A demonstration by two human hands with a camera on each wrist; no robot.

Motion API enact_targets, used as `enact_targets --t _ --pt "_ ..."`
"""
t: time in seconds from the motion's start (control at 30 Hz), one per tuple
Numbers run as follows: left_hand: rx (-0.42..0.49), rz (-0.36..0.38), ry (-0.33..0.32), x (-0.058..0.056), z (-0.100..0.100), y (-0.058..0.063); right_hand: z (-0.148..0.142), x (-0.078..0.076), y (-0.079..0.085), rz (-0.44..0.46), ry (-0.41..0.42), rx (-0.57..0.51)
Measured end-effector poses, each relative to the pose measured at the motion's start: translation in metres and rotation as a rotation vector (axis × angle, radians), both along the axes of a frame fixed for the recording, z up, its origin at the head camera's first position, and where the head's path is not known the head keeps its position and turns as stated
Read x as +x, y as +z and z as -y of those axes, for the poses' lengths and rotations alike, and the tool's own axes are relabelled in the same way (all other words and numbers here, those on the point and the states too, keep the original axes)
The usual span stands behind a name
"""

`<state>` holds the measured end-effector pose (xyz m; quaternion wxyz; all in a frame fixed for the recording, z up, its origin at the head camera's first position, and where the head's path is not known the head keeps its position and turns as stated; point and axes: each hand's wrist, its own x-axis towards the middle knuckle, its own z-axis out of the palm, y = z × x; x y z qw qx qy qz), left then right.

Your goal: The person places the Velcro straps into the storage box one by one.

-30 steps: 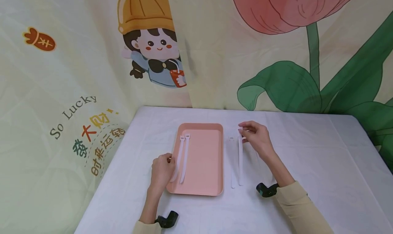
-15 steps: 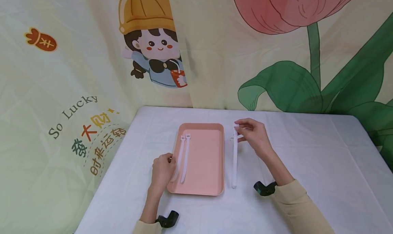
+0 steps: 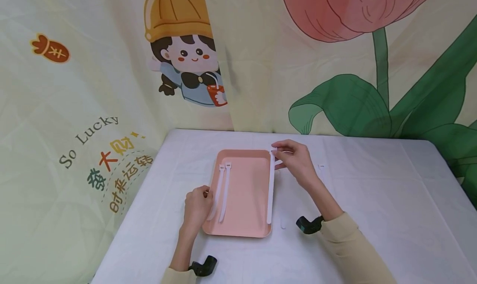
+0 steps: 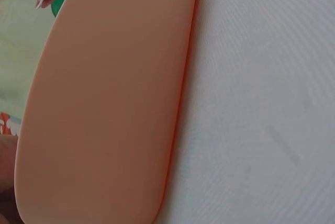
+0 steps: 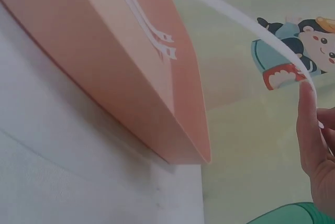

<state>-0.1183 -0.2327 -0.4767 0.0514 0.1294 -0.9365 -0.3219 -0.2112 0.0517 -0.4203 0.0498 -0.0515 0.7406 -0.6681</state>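
My right hand [image 3: 296,162] pinches the top end of a white cable tie [image 3: 271,193], which hangs down over the right rim of the pink tray [image 3: 247,193]. In the right wrist view the tie [image 5: 235,12] bows away from my thumb and fingers [image 5: 310,135]. At the tray's left edge, my left hand [image 3: 197,207] grips the rim with curled fingers. Two more white cable ties [image 3: 225,197] lie side by side along the tray's left side, heads toward the back. The left wrist view is mostly filled by the tray's outer wall [image 4: 104,103].
On the white tablecloth [image 3: 391,193], another white strip's tip [image 3: 283,222] shows just right of the tray. Farther right, a cable tie's head [image 3: 321,167] shows behind my right forearm. A printed cloth backdrop [image 3: 257,77] stands behind the table.
My right hand has carried the cable tie left, from the tablecloth to over the tray's right rim. The left hand and the two ties in the tray have stayed in place.
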Motion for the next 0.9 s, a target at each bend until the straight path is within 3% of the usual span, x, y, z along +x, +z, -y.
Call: enact_targets --t 0.47,0.9 --pt "-0.017 -0.023 -0.004 0.0 -0.001 -0.002 0.03 -0.006 -0.001 0.017 0.053 -0.032" --pt "-0.036 -0.04 0.006 0.001 -0.001 -0.001 0.06 -0.011 -0.01 0.103 0.063 -0.12"
